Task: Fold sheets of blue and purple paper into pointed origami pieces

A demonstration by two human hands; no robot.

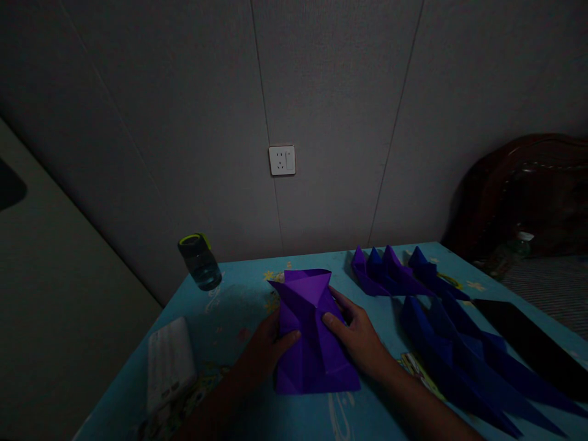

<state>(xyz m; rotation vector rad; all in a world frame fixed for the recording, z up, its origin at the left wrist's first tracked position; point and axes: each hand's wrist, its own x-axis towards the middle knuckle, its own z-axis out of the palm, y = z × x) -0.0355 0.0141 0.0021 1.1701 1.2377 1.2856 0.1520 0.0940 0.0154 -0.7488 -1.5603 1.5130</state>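
A partly folded sheet of purple paper [305, 349] stands tilted above the table, its top edge flared out to a point at the left. My left hand [271, 343] grips its left side, thumb on the front face and fingers behind. On the right side my right hand [356, 331] holds it the same way, the thumb pressing near a raised crease. Folded purple paper boats [366, 277] stand at the back right of the table. Several dark blue paper boats [441, 349] lie nearer, to the right of my right forearm.
A water bottle [201, 262] stands at the back left of the blue patterned tablecloth [234, 306]. A white ridged case [171, 362] lies at the left. At the right is a flat black object [533, 343]. A wall socket [282, 160] is behind.
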